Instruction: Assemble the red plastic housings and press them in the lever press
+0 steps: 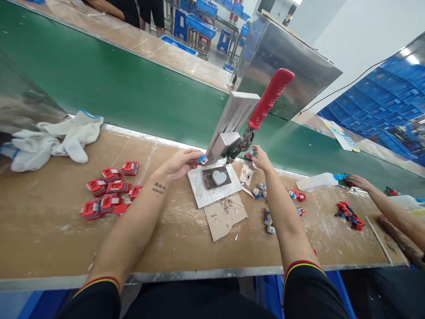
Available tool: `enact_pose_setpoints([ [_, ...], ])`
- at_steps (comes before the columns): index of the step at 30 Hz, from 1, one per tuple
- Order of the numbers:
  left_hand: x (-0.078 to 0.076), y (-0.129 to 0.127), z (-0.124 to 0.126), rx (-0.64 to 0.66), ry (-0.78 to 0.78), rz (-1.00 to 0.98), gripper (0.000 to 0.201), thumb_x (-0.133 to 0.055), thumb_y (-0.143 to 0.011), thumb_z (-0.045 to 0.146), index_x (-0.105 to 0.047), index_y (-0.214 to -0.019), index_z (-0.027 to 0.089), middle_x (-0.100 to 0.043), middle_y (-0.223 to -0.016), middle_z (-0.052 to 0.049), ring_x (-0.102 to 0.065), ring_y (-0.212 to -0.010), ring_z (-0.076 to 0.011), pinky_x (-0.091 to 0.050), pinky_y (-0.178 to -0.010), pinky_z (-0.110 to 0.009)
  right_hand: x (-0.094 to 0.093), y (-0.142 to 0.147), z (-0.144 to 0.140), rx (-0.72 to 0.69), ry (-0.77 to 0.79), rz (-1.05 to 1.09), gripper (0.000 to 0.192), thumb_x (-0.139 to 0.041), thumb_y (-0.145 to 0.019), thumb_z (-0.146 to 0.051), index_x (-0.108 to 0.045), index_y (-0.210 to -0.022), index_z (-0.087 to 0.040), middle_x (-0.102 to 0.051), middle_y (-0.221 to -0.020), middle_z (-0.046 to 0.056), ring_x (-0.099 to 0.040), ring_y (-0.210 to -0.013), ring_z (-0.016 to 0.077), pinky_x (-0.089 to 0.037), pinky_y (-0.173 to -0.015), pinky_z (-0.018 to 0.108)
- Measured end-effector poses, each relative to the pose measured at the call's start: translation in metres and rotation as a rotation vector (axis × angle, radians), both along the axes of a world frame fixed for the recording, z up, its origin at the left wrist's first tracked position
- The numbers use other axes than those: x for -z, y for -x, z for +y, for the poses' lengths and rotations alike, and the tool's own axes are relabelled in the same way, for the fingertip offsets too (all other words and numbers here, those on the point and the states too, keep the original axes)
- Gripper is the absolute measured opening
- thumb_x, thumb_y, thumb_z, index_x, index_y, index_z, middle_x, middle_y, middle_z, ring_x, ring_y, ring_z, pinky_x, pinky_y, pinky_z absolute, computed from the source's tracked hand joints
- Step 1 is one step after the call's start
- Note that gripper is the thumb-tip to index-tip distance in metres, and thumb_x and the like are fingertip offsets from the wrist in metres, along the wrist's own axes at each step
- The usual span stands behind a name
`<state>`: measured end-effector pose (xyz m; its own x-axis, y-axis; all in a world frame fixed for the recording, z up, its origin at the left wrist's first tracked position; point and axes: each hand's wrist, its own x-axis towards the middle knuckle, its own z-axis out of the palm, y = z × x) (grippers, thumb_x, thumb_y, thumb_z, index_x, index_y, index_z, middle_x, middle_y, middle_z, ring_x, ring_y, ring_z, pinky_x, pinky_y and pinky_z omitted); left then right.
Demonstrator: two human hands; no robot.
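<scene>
A small hand press (232,128) with a red lever handle (270,98) stands on a white base plate (206,190) that carries a dark fixture with a grey heart-shaped insert (219,177). My left hand (181,163) pinches a small blue and white part (202,160) at the press's left side. My right hand (260,158) holds another small red and blue part (251,154) just right of the press, below the lever.
Several red parts (109,190) lie at left, small blue-white parts (267,212) at right. A cardboard scrap (226,217), white gloves (56,139), and a green conveyor belt (133,88) behind. Another person's hand (357,180) touches a white bottle (317,180) at right.
</scene>
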<state>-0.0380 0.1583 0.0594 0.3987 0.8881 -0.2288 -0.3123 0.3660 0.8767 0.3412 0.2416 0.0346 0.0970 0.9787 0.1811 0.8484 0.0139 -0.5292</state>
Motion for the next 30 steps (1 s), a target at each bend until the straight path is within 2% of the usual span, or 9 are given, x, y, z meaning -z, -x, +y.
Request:
enact_pose_setpoints([
  [3,0.001,-0.003,-0.002,0.007,0.098,-0.06,0.029,-0.085,-0.071,0.032,-0.072,-0.094,0.019,-0.074,-0.09,-0.004,-0.071,-0.082,-0.0188,-0.054,-0.075,-0.033,-0.019,-0.009,-0.023,0.054,-0.093,-0.014,0.063,-0.055,-0.073,-0.012,-0.055,-0.136,-0.013,-0.061,-0.142,0.022,-0.06,-0.127,0.032,-0.053,-0.107,0.052],
  [5,0.0,-0.004,-0.004,0.024,0.119,-0.057,0.028,-0.083,-0.07,0.027,-0.07,-0.093,0.018,-0.071,-0.086,-0.003,-0.071,-0.08,-0.0192,-0.056,-0.076,-0.035,-0.033,-0.006,-0.047,0.028,-0.201,-0.003,0.057,-0.053,-0.081,-0.016,-0.051,-0.139,-0.019,-0.059,-0.144,0.019,-0.06,-0.127,0.0299,-0.055,-0.101,0.049],
  [7,-0.001,-0.004,-0.005,0.048,0.08,-0.02,0.026,-0.08,-0.069,0.023,-0.069,-0.092,0.016,-0.069,-0.083,-0.004,-0.069,-0.077,-0.0177,-0.055,-0.074,-0.033,-0.04,0.01,-0.077,-0.125,-0.279,-0.002,0.04,-0.056,-0.089,-0.023,-0.057,-0.129,-0.023,-0.066,-0.131,0.014,-0.065,-0.117,0.0281,-0.057,-0.095,0.047],
  [9,-0.002,-0.003,-0.006,0.072,0.026,0.03,0.028,-0.078,-0.07,0.021,-0.07,-0.096,0.014,-0.069,-0.082,-0.004,-0.065,-0.072,-0.0154,-0.051,-0.069,-0.03,-0.038,0.036,-0.105,-0.368,-0.22,-0.054,0.024,-0.062,-0.092,-0.033,-0.062,-0.115,-0.025,-0.071,-0.115,0.011,-0.067,-0.108,0.0284,-0.057,-0.093,0.047],
  [11,-0.004,-0.001,-0.007,0.077,-0.018,0.074,0.031,-0.076,-0.071,0.021,-0.068,-0.101,0.015,-0.069,-0.083,-0.004,-0.063,-0.069,-0.0136,-0.049,-0.065,-0.028,-0.032,0.066,-0.123,-0.552,-0.092,-0.147,0.024,-0.07,-0.091,-0.041,-0.063,-0.109,-0.025,-0.072,-0.114,0.011,-0.066,-0.109,0.0314,-0.056,-0.096,0.051],
  [13,-0.007,-0.001,-0.009,0.071,-0.048,0.117,0.033,-0.077,-0.072,0.021,-0.064,-0.102,0.017,-0.069,-0.086,-0.002,-0.063,-0.068,-0.0132,-0.046,-0.061,-0.027,-0.026,0.093,-0.128,-0.634,-0.001,-0.23,0.032,-0.076,-0.088,-0.045,-0.063,-0.108,-0.024,-0.072,-0.12,0.013,-0.064,-0.113,0.0346,-0.054,-0.1,0.054],
  [17,-0.011,-0.003,-0.015,0.124,-0.129,0.232,0.03,-0.078,-0.072,0.024,-0.063,-0.097,0.018,-0.069,-0.085,-0.003,-0.063,-0.072,-0.0139,-0.044,-0.06,-0.026,-0.023,0.117,-0.118,-0.681,0.077,-0.304,0.032,-0.081,-0.085,-0.041,-0.064,-0.105,-0.024,-0.073,-0.117,0.013,-0.061,-0.115,0.0348,-0.053,-0.1,0.052],
  [25,-0.006,-0.017,-0.016,0.173,-0.215,0.287,0.02,-0.07,-0.085,0.034,-0.071,-0.093,0.016,-0.065,-0.085,-0.006,-0.056,-0.07,-0.0133,-0.043,-0.061,-0.027,-0.022,0.117,-0.111,-0.695,0.122,-0.213,0.022,-0.076,-0.086,-0.029,-0.066,-0.106,-0.023,-0.074,-0.117,0.011,-0.062,-0.113,0.0318,-0.053,-0.1,0.05],
  [30,0.008,-0.026,-0.016,0.143,-0.323,0.312,0.031,-0.082,-0.077,0.032,-0.072,-0.102,0.016,-0.07,-0.09,-0.005,-0.063,-0.079,-0.0173,-0.051,-0.074,-0.031,-0.032,0.101,-0.116,-0.543,-0.072,0.092,0.026,-0.072,-0.09,-0.041,-0.064,-0.109,-0.026,-0.071,-0.124,0.01,-0.065,-0.115,0.0289,-0.056,-0.096,0.048],
])
